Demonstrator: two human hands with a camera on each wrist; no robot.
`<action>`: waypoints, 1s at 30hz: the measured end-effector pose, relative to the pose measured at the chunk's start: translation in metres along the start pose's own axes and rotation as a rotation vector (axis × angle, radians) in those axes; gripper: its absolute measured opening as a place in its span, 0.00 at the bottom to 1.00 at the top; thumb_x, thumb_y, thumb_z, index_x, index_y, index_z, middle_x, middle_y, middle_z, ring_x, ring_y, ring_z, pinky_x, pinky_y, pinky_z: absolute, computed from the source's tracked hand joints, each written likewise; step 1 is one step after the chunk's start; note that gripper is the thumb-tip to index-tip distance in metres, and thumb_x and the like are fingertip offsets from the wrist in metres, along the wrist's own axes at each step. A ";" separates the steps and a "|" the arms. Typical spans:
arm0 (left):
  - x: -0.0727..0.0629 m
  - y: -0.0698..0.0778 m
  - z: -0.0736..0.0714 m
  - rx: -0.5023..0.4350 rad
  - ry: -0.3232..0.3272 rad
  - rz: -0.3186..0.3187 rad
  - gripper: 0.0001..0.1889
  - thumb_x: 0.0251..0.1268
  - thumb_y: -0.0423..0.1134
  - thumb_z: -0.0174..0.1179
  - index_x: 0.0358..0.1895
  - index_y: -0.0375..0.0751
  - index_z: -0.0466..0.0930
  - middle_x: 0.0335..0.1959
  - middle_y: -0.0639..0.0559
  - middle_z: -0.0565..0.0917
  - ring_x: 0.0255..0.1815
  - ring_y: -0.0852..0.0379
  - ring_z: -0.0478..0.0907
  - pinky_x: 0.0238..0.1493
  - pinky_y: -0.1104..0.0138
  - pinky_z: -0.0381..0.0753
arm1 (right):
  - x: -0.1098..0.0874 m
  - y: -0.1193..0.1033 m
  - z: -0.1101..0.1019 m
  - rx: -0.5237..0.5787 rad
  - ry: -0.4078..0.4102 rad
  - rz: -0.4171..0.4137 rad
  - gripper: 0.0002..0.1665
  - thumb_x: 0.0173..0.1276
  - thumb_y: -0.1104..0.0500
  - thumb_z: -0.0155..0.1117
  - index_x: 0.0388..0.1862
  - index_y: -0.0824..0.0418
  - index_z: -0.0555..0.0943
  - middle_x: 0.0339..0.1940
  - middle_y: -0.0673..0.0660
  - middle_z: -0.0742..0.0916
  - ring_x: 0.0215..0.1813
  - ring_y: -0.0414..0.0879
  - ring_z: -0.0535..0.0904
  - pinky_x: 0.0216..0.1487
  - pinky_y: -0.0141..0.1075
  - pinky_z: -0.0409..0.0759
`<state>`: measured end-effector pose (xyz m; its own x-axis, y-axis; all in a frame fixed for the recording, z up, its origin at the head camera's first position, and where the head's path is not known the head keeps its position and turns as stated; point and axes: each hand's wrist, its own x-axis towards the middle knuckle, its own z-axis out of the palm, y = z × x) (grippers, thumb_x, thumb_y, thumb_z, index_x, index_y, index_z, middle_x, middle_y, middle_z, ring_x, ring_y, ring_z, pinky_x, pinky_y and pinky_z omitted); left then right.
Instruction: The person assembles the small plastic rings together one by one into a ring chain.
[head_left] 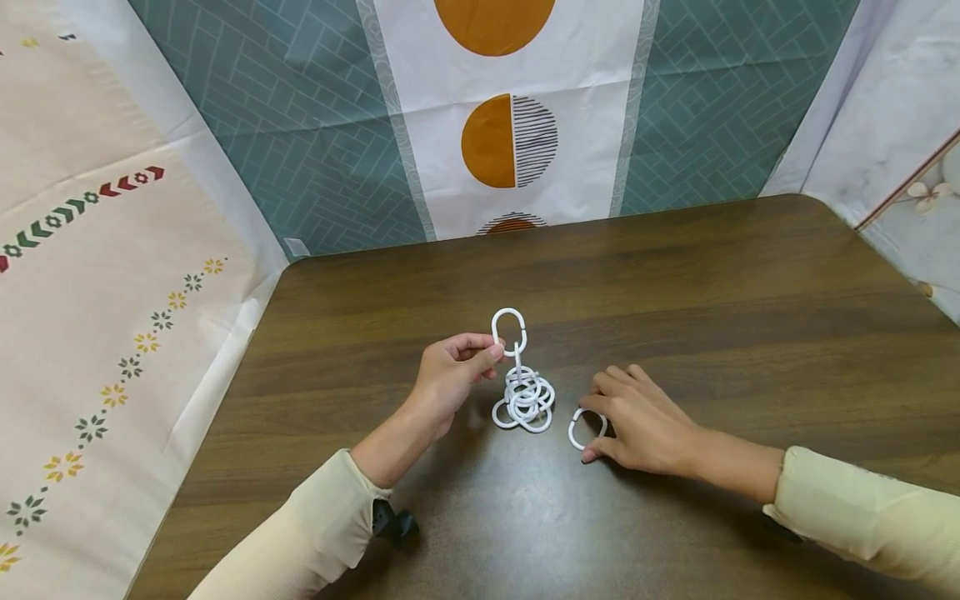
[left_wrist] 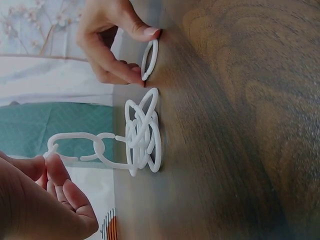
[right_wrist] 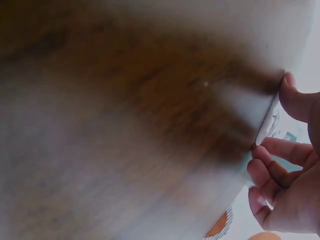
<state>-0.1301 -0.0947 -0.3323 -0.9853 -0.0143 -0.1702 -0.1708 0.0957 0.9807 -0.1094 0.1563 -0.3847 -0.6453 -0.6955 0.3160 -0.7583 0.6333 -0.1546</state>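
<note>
A chain of white plastic links (head_left: 528, 398) lies heaped on the table, its upper end raised. My left hand (head_left: 446, 375) pinches the topmost link (head_left: 509, 311) between thumb and fingers, holding it above the heap; in the left wrist view another link (left_wrist: 100, 150) hangs from it down to the pile. To the right, a single loose link (head_left: 572, 432) lies flat on the table. My right hand (head_left: 637, 423) spans this link, thumb at its near end and fingertips at its far end. The right wrist view shows it edge-on between thumb and fingers.
The brown wooden table (head_left: 712, 333) reaches back to a teal and white patterned cloth (head_left: 322, 142). Embroidered cream cloth (head_left: 90, 333) hangs at the left, and a pale floral cloth (head_left: 907, 183) at the right. A small black device (head_left: 393, 523) sits at the left cuff.
</note>
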 end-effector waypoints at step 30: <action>-0.004 0.000 0.003 -0.024 -0.062 0.000 0.12 0.62 0.31 0.64 0.45 0.26 0.81 0.36 0.45 0.86 0.27 0.56 0.79 0.39 0.67 0.79 | 0.045 0.019 -0.037 0.242 0.174 0.030 0.24 0.54 0.48 0.72 0.47 0.60 0.84 0.38 0.47 0.80 0.43 0.42 0.71 0.45 0.40 0.63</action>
<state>-0.1265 -0.0915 -0.3323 -0.9835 0.0471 -0.1748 -0.1712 0.0717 0.9826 -0.1498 0.1496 -0.3392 -0.6584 -0.5959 0.4599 -0.7524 0.5394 -0.3782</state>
